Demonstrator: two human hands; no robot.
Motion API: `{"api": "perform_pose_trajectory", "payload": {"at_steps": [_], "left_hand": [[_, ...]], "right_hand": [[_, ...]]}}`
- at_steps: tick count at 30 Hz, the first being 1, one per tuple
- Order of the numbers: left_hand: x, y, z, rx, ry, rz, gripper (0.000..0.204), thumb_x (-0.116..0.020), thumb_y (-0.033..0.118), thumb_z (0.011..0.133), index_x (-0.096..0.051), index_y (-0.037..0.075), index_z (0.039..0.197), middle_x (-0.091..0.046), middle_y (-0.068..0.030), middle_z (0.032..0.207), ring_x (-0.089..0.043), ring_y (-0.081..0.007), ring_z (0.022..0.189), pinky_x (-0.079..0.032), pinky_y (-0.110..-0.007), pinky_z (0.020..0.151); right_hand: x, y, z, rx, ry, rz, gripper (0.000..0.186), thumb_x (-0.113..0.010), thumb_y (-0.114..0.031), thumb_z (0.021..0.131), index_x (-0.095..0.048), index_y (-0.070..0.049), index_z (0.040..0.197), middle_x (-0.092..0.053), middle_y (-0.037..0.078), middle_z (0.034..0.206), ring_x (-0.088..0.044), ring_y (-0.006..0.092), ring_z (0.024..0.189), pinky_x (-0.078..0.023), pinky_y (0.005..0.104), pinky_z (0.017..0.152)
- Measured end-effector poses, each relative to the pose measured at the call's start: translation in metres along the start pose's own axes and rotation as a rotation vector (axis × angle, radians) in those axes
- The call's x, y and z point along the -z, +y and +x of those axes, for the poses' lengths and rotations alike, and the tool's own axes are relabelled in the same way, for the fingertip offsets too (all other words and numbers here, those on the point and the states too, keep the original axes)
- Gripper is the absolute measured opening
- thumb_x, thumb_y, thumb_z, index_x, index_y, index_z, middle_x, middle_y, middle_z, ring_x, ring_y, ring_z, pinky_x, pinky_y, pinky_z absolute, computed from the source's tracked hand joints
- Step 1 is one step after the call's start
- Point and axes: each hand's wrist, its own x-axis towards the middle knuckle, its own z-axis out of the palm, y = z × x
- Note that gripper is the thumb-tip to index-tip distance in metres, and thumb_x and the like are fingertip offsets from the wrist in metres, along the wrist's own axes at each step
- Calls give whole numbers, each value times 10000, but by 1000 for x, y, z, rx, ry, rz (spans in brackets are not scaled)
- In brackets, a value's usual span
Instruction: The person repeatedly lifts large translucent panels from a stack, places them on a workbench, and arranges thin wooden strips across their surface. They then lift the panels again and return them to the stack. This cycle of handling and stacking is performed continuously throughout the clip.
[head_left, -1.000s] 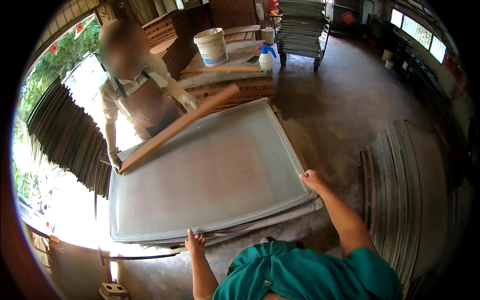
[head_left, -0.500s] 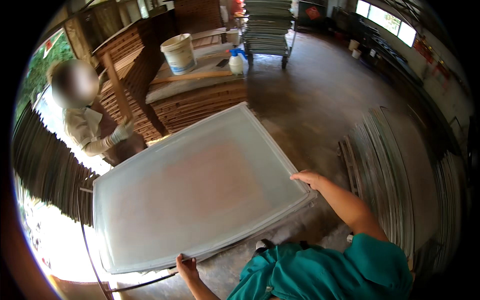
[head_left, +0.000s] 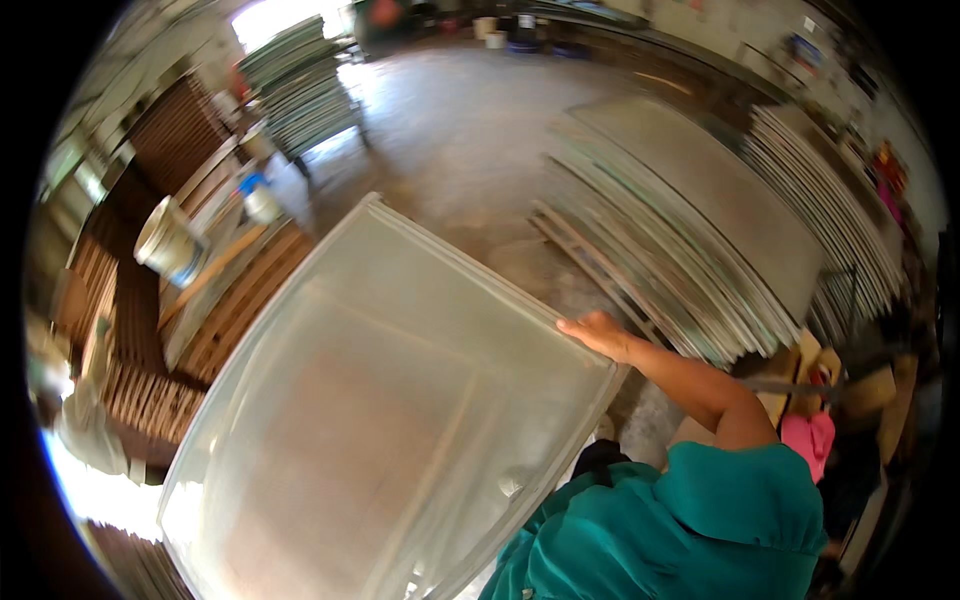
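A large rectangular framed panel (head_left: 330,440), pale grey-green with a faint brownish patch in its middle, slants across the space in front of me. It is wide, flat and partly see-through, with a lighter raised rim. My right hand (head_left: 600,337) is closed on the rim near its right corner, thumb on top and the other fingers out of sight beneath. My left hand does not show. The panel's near left end runs out of the picture at the bottom.
Stacked panels (head_left: 680,230) lean at the right. Brown slatted frames (head_left: 240,310) are piled at the left, bearing a white bucket (head_left: 170,245) and a blue-topped bottle (head_left: 260,200). A loaded rack (head_left: 300,90) stands farther back. A co-worker's blurred sleeve (head_left: 90,430) shows at far left.
The view has swung to the right, bringing more of the right-hand stacks in. The panel appears turned more steeply. My left hand has left the picture; my right keeps its hold.
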Motion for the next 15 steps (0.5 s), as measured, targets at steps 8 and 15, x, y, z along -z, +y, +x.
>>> {"api": "perform_pose_trajectory", "payload": {"at_steps": [8, 15], "left_hand": [[-144, -37, -5, 157, -520, 319, 642, -457, 535, 896, -452, 13, 1270, -501, -195, 1254, -465, -314, 1175, -338, -449, 1022], [-401, -137, -21, 259, -1015, 283, 577, -599, 430, 821, -461, 80, 1259, -524, -106, 1206, -516, -288, 1072, -442, -410, 857]], "right_hand": [[195, 123, -62, -101, 358, 250, 495, -667, -467, 788, -665, 27, 745, -588, 34, 665, -512, 108, 611, -435, 297, 580], [327, 293, -113, -191, 932, 463, 492, -671, -447, 793, -631, 35, 700, -552, 12, 629, -486, 115, 589, -428, 304, 545]]}}
